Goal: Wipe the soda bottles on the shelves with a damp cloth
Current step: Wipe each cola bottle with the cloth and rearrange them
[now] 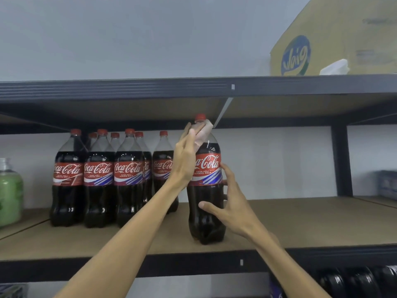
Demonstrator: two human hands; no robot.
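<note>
Step in hand: neck of one bottle (206, 186) being wiped. Bottle stood alone at shelf (300, 222) front, apart from group (98, 179). Cloth (203, 134) pressed to neck by left hand (184, 160), fingers closed on cloth. Right hand (232, 205) spread open, body steadied. Next, likely: cloth drawn down over label; firmer hold needed.

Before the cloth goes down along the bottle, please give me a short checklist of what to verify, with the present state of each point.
1. Cloth pressed on the bottle's neck by the left hand: ok.
2. Right hand steadies the bottle low on its body: ok.
3. Bottle upright on the shelf: ok.
4. Red cap on: ok.
5. Gap to the bottle group at left: ok.
6. Cloth damp: cannot tell.
</note>
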